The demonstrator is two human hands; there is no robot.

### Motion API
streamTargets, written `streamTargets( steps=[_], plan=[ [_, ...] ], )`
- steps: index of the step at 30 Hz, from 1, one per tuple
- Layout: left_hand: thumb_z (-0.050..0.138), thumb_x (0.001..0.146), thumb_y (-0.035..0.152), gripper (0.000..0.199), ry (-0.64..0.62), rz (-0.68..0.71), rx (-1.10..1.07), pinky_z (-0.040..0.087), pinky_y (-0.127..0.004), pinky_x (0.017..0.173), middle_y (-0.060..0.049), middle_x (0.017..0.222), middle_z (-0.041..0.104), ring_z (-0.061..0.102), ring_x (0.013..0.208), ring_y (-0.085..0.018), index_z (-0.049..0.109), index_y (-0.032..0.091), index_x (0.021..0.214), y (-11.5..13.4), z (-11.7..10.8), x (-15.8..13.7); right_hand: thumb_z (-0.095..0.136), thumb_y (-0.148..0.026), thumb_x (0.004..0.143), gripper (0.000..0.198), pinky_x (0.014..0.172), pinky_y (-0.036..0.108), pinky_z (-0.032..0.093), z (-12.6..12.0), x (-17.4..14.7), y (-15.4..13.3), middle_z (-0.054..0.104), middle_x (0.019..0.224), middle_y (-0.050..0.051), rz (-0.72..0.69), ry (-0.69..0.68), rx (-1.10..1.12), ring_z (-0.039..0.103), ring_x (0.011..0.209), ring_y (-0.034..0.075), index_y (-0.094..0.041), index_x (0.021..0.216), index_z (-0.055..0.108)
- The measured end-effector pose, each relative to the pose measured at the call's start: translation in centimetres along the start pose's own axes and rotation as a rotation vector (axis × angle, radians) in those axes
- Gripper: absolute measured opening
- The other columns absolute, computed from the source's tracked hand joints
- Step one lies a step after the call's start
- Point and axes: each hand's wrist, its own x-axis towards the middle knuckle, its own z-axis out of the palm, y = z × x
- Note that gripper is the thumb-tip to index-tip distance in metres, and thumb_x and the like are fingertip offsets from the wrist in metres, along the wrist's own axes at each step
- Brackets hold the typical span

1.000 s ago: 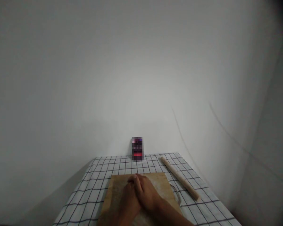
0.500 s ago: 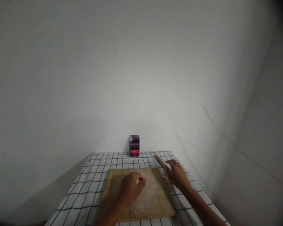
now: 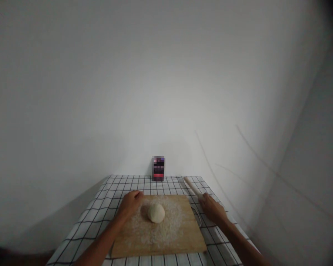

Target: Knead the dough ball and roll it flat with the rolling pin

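A round pale ball of dough (image 3: 156,213) sits on the flour-dusted wooden board (image 3: 183,240), touched by neither hand. My left hand (image 3: 131,202) is at the board's far left corner, left of the dough, its fingers curled closed. Whatever may be inside them is hidden. To the right of the board, my right hand (image 3: 211,207) is wrapped round the near end of a pale wooden rolling pin (image 3: 192,187), whose other end points toward the far edge of the table.
A black-and-white checked cloth (image 3: 93,225) covers the table. A pixelated dark upright object (image 3: 158,169) stands at the back against the white wall (image 3: 166,92). Beside the board's right edge lies a thin pale loop (image 3: 197,217), partly behind my right arm.
My left hand has moved from over the board's middle to its far left corner, and the dough ball now shows there. My right hand has shifted slightly, still on the rolling pin.
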Motion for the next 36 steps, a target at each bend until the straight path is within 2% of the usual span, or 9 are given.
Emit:
streamTargets(
  steps=[4, 7, 11, 13, 20, 24, 30, 33, 36],
  plan=[
    [0.048, 0.098, 0.033, 0.033, -0.002, 0.039, 0.018, 0.049, -0.033, 0.082, -0.009, 0.090, 0.077, 0.071, 0.091, -0.023, 0.074, 0.018, 0.085, 0.5, 0.0, 0.0, 0.026, -0.048, 0.109, 0.043, 0.071, 0.032, 0.044, -0.9, 0.2, 0.4, 0.075, 0.111, 0.011, -0.038, 0.056, 0.120, 0.073, 0.097, 0.026, -0.022, 0.137, 0.046],
    [0.058, 0.093, 0.038, 0.031, -0.002, 0.157, 0.017, 0.044, -0.041, 0.109, -0.011, 0.132, 0.071, 0.058, 0.131, -0.029, 0.076, 0.020, 0.111, 2.2, -0.7, -0.8, 0.032, -0.058, 0.105, 0.045, 0.066, 0.031, 0.041, -0.7, -0.4, 0.0, 0.076, 0.088, 0.008, -0.075, 0.066, 0.258, 0.072, 0.080, 0.026, -0.022, 0.119, 0.056],
    [0.076, 0.078, 0.039, 0.064, -0.446, 0.352, -0.119, 0.047, -0.042, 0.111, -0.006, 0.146, 0.064, 0.061, 0.130, -0.029, 0.062, 0.029, 0.140, 4.9, -2.0, -2.6, 0.033, -0.070, 0.100, 0.053, 0.060, 0.030, 0.038, 1.0, -1.7, -0.5, 0.069, 0.072, 0.003, -0.101, 0.116, 0.447, 0.065, 0.067, 0.023, -0.025, 0.097, 0.059],
    [0.079, 0.071, 0.027, 0.072, -0.557, 0.367, -0.119, 0.049, -0.040, 0.109, -0.004, 0.144, 0.066, 0.063, 0.128, -0.030, 0.061, 0.030, 0.141, 5.9, -2.3, -3.2, 0.033, -0.074, 0.098, 0.055, 0.057, 0.029, 0.035, 1.9, -2.1, -0.6, 0.063, 0.065, 0.000, -0.079, 0.177, 0.523, 0.060, 0.061, 0.021, -0.025, 0.090, 0.058],
    [0.075, 0.072, 0.024, 0.055, -0.231, 0.253, -0.040, 0.051, -0.039, 0.103, -0.006, 0.129, 0.071, 0.065, 0.119, -0.028, 0.067, 0.026, 0.126, 7.5, 0.0, -4.7, 0.037, -0.081, 0.094, 0.060, 0.054, 0.028, 0.034, 2.5, -2.1, -0.1, 0.050, 0.060, -0.003, -0.094, 0.300, 0.717, 0.049, 0.058, 0.019, -0.025, 0.079, 0.054],
    [0.078, 0.076, 0.031, 0.059, -0.182, 0.184, 0.031, 0.044, -0.041, 0.113, -0.007, 0.140, 0.067, 0.059, 0.130, -0.029, 0.064, 0.028, 0.133, 7.7, 2.0, -6.0, 0.042, -0.082, 0.091, 0.060, 0.052, 0.027, 0.034, 2.3, -2.5, -0.4, 0.048, 0.060, -0.005, -0.094, 0.285, 0.856, 0.047, 0.056, 0.017, -0.025, 0.080, 0.054],
    [0.076, 0.081, 0.049, 0.051, -0.068, 0.033, 0.348, 0.046, -0.049, 0.103, -0.015, 0.130, 0.069, 0.060, 0.123, -0.037, 0.066, 0.021, 0.122, 9.8, 3.0, -7.1, 0.038, -0.086, 0.091, 0.065, 0.048, 0.028, 0.034, 1.5, -4.1, -1.4, 0.047, 0.061, -0.003, -0.030, 0.193, 1.093, 0.042, 0.053, 0.015, -0.024, 0.077, 0.051],
    [0.078, 0.077, 0.054, 0.060, -0.064, 0.076, 0.359, 0.044, -0.053, 0.103, -0.017, 0.127, 0.069, 0.060, 0.121, -0.040, 0.065, 0.019, 0.124, 9.5, 3.2, -7.6, 0.034, -0.092, 0.087, 0.071, 0.046, 0.030, 0.032, 0.6, -4.2, -1.5, 0.046, 0.056, -0.001, 0.045, 0.104, 1.100, 0.042, 0.049, 0.016, -0.024, 0.068, 0.049],
    [0.081, 0.075, 0.056, 0.067, -0.100, 0.176, 0.253, 0.041, -0.055, 0.109, -0.016, 0.132, 0.068, 0.058, 0.126, -0.040, 0.064, 0.022, 0.130, 7.2, 2.5, -7.4, 0.025, -0.094, 0.086, 0.076, 0.044, 0.029, 0.033, -1.2, -3.8, -1.4, 0.047, 0.056, -0.001, 0.187, 0.176, 1.257, 0.043, 0.046, 0.016, -0.024, 0.072, 0.052]
  ],
)
